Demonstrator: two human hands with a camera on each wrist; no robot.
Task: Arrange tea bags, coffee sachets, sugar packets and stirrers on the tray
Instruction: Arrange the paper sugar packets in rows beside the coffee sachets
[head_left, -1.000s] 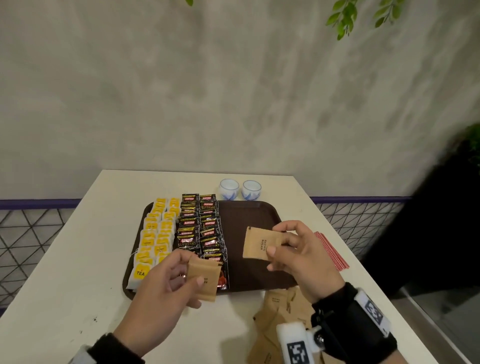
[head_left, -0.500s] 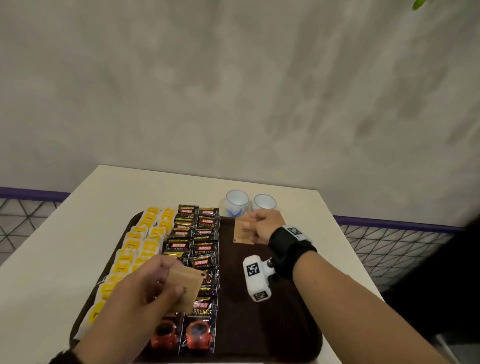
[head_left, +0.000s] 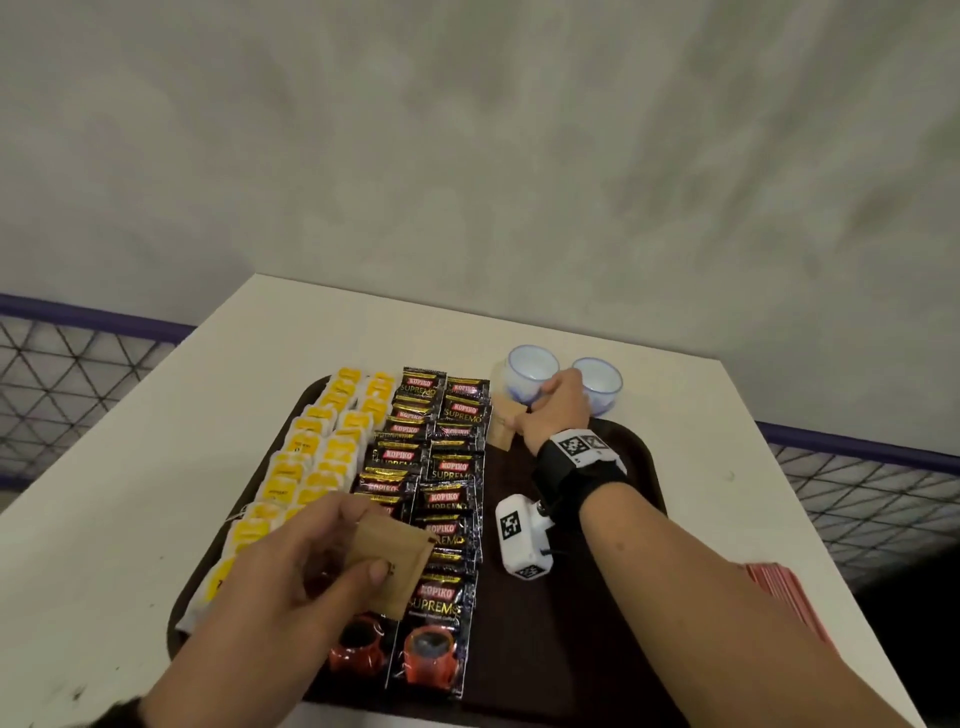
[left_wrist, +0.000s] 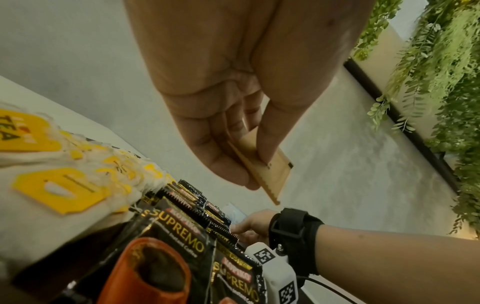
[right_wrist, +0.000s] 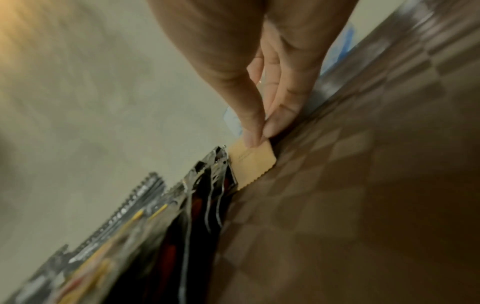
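A dark brown tray (head_left: 631, 457) holds two rows of yellow tea bags (head_left: 311, 457) on its left and two rows of black coffee sachets (head_left: 447, 467) beside them. My right hand (head_left: 553, 415) pinches a brown sugar packet (head_left: 503, 428) at the tray's far end, right of the coffee rows; the packet (right_wrist: 250, 162) touches the tray there. My left hand (head_left: 322, 561) hovers over the near coffee sachets and grips a second brown sugar packet (head_left: 389, 564), seen edge-on (left_wrist: 267, 172) in the left wrist view.
Two small white-and-blue cups (head_left: 597, 384) stand just beyond the tray's far edge, close to my right hand. A red stack (head_left: 789, 603) lies at the white table's (head_left: 156, 467) right edge. A mesh railing runs on both sides.
My right hand has carried its sugar packet from the near table edge to the tray's far end and lowered it onto the tray. My left hand keeps its packet above the coffee rows.
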